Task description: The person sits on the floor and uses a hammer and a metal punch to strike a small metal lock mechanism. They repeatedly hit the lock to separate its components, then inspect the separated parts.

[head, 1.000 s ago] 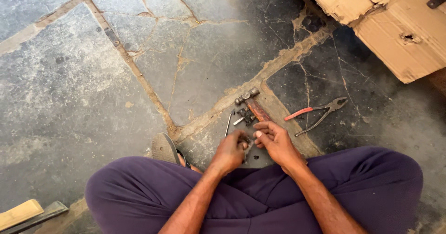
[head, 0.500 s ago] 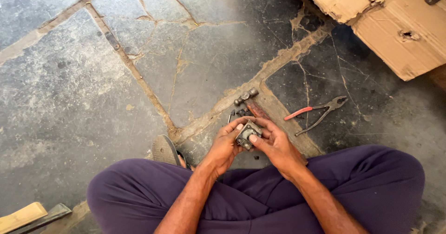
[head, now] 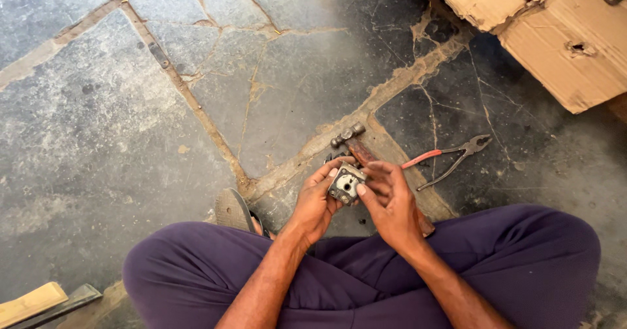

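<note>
Small square metal part (head: 345, 184), grey and grimy, pale round centre, held up above the lap. Left hand (head: 316, 201) and right hand (head: 390, 201) both closed on its edges, fingers curled. Hammer (head: 353, 143) on stone floor (head: 98, 139) just beyond; pliers (head: 450, 156) to the right; cardboard box (head: 555, 28) farther off.

Beyond the right hand (head: 392, 205) lay red-handled pliers (head: 447, 156); the grey stone floor (head: 130, 126) showed tan seams, below were purple trousers (head: 366, 283).
</note>
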A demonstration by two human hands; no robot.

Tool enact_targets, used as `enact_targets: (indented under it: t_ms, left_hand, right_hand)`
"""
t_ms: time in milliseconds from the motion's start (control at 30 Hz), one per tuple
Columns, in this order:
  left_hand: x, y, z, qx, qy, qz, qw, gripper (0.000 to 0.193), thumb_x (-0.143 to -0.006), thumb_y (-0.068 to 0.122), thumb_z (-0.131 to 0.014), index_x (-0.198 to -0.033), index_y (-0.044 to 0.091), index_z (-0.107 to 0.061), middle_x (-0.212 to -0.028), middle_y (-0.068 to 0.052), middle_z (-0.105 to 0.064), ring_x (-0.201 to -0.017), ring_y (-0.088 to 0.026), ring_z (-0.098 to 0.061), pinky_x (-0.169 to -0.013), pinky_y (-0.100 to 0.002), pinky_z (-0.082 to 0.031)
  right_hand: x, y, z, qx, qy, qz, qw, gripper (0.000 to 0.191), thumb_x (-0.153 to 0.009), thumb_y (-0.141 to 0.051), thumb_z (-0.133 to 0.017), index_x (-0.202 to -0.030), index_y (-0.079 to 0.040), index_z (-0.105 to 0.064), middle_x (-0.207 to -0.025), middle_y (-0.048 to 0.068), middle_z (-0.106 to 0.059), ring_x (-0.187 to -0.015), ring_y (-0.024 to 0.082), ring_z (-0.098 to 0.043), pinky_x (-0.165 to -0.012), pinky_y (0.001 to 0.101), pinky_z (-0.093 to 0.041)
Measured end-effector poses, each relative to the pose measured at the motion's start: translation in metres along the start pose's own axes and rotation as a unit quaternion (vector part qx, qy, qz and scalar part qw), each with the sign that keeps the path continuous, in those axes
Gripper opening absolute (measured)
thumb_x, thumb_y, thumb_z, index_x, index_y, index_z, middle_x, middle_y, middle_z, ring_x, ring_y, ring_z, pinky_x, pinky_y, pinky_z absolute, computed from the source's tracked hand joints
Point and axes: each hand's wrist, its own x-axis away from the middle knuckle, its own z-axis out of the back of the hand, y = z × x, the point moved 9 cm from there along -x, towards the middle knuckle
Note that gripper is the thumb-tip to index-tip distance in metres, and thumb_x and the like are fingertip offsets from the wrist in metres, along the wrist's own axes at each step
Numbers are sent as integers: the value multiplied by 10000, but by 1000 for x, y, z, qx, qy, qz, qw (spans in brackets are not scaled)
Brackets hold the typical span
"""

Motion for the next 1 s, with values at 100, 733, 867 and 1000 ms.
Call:
enact_targets:
  t_ms: [100, 733, 867, 1000]
  left_hand:
    - [1, 3, -1, 6, -5, -11, 1000, 331, -1102, 191, -438, -1335, 48, -624, -1079, -55, -717, -908, -134, -717, -771, -327, -630]
    - [-7, -46, 45, -265, 103, 79, 956, 261, -1014, 83, -527, -1273, 104, -553, -1164, -147, -678, -911, -185, -688, -766, -366, -616]
    - [6, -11, 35, -569, 138, -31, 810, 153, -1024, 112, -593, -1174, 110, -617, -1118, -175, -704, -928, -335, -707, -817, -463, -589]
    - [18, 49, 2, -643, 166, -217, 716, 340, -934, 76, -672, -1260, 116, -585, -1181, -146, -690, -1049, -388, -699, -853, -466, -551]
  right_hand:
    - [11, -47, -1, 159, 9, 161, 974, 312, -934, -75, -723, -1223, -25, -618, -1310, 134, -637, -1189, 229, -683, -950, 325, -599]
    - [12, 47, -19, 177, -184, -162, 953, 645, -760, -274, -838, -1303, -67, -558, -1146, 131, -712, -957, 224, -706, -801, 373, -576]
    - [9, 15, -20, 357, -137, 51, 922, 675, -704, -213, -881, -1283, -53, -572, -1224, 182, -642, -1142, 367, -633, -939, 448, -516]
    - [8, 5, -23, 452, -177, 92, 869, 700, -711, -254, -883, -1314, -81, -571, -1292, 164, -578, -1208, 391, -565, -966, 471, -476]
